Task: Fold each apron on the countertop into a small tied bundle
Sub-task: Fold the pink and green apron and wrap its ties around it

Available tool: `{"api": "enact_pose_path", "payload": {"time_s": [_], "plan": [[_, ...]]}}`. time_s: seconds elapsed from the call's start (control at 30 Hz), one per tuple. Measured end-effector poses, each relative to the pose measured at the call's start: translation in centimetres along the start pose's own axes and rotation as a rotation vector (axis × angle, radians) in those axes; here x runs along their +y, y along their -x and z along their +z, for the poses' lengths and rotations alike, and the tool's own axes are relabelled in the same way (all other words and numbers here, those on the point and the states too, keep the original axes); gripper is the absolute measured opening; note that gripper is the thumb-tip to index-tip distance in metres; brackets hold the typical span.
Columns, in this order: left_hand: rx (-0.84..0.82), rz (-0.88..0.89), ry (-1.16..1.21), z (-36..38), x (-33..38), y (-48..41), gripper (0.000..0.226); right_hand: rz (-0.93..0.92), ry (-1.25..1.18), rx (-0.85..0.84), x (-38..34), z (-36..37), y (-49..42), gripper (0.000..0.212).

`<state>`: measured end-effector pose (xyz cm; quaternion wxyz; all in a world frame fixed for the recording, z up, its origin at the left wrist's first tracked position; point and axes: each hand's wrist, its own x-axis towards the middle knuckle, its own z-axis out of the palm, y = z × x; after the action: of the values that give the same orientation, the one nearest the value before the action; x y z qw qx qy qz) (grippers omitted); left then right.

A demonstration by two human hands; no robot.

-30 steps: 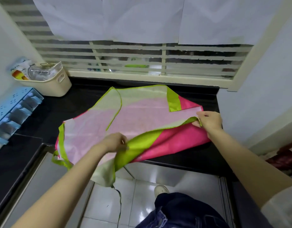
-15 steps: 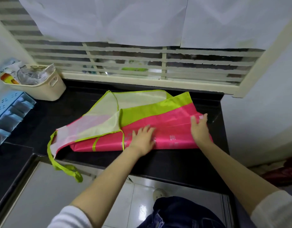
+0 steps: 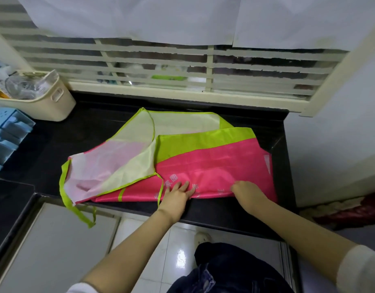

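Head view: left hand flat and right hand, grip unclear, on apron by countertop front edge.

The person wears white sleeves, dark blue jeans, a pale shoe.

The apron is showing thin, faintly shiny cloth. The black countertop is gleaming, smooth and polished. The far-left basket is looking like matt plastic; the floor tiles are shining glossy.
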<state>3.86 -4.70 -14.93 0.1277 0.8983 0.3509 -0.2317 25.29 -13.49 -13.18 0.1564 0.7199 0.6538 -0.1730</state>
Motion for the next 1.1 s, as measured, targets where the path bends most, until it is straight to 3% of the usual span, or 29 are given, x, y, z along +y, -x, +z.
{"api": "enact_pose_path", "payload": {"time_s": [0.27,0.37,0.43,0.57,0.63,0.8,0.97,1.1], "plan": [[-0.091,0.268,-0.069,1.2,2.7,4.7,0.046,-0.21,-0.149,-0.377,1.2,3.3,6.5,0.02],[-0.103,0.327,-0.016,0.8,3.4,4.7,0.048,-0.225,-0.259,-0.513,2.2,2.6,7.6,0.02],[-0.079,0.324,0.052,0.1,3.5,3.8,0.047,-0.174,-0.357,-0.395,2.8,2.0,6.7,0.028],[0.056,0.265,-0.009,-2.0,3.8,0.0,0.046,-0.036,-0.544,0.106,4.1,1.2,2.9,0.031],[0.124,0.218,-0.044,-3.1,4.1,-1.9,0.052,-0.034,-0.52,0.186,4.7,0.2,1.0,0.037],[0.084,0.139,-0.02,-4.9,4.3,-5.9,0.076,0.019,-0.37,0.118,6.1,-1.3,-3.4,0.038],[-0.135,0.096,-0.013,-5.7,4.2,-8.3,0.092,0.04,0.018,0.057,7.0,-2.2,-4.8,0.034],[-0.158,0.075,-0.068,-6.1,4.4,-8.9,0.098,0.064,0.233,0.025,9.2,-3.6,-4.8,0.036]]}}
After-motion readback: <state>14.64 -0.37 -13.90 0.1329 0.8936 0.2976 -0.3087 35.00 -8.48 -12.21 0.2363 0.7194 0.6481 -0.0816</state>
